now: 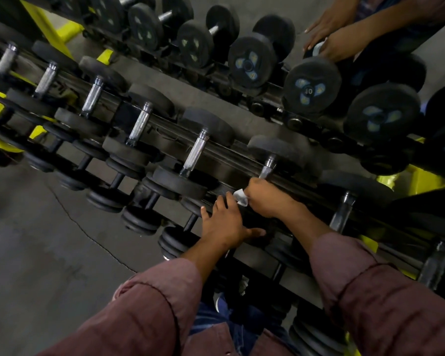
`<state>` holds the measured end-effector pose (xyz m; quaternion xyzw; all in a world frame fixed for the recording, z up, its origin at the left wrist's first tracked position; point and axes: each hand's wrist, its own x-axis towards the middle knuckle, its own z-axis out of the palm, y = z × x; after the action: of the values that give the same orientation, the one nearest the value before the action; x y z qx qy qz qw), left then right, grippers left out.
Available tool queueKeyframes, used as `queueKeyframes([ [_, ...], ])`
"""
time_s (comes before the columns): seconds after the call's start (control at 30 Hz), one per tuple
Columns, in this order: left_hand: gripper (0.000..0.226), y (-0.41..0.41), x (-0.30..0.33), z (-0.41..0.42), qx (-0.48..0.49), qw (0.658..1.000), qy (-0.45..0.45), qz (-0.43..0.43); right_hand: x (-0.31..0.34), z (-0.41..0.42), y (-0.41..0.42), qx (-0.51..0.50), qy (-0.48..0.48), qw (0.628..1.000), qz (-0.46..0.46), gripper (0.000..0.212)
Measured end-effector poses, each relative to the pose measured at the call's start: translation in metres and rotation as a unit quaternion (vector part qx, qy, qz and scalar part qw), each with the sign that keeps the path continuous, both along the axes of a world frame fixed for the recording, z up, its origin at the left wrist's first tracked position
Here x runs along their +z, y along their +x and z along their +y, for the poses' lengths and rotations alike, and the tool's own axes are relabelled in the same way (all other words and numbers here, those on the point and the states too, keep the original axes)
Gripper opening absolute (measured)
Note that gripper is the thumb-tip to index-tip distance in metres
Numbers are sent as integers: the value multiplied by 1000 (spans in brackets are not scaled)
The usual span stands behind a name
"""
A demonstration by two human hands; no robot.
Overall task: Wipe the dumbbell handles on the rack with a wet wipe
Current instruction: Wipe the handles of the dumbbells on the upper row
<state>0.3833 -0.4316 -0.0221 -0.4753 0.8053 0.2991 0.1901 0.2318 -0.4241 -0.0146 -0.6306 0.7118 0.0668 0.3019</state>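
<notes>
A row of black dumbbells with knurled chrome handles lies across the rack (165,124). My right hand (266,199) grips the lower part of one chrome handle (269,165), with a white wet wipe (240,197) bunched under its fingers and poking out on the left. My left hand (225,222) rests with spread fingers on that dumbbell's near black head (254,222). The neighbouring handle (197,152) to the left is bare.
Another person's hands (329,39) hold a wipe on a dumbbell on the far rack at top right. Yellow frame parts (406,181) flank the rack. Lower tiers of dumbbells (139,219) jut out below my arms. Cracked grey floor (49,240) lies at left.
</notes>
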Motion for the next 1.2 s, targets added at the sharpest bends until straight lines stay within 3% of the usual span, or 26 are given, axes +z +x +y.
queueKeyframes([
  [0.2,136,0,-3,0,10,1000,0,9,-7,-5,0,50,-39,998,-10,15],
  [0.37,139,-1,-1,0,7,1000,6,-1,-16,-3,-8,101,-14,995,-17,13],
  [0.53,142,-1,-1,1,9,1000,2,-6,-5,3,-24,197,-61,976,64,39],
  [0.67,141,-2,1,1,9,1000,1,-7,-4,2,-28,209,-123,965,95,39],
  [0.8,140,-2,3,3,13,1000,8,-10,-1,-1,-28,145,-129,966,173,22],
  [1.0,141,-3,3,0,12,1000,17,-20,-9,1,-40,60,-197,949,237,22],
  [1.1,142,-3,3,1,10,1000,14,-22,-24,17,-46,16,-249,946,205,37],
  [1.2,142,-3,5,1,15,1000,13,-17,-32,34,-35,-126,-287,945,90,44],
])
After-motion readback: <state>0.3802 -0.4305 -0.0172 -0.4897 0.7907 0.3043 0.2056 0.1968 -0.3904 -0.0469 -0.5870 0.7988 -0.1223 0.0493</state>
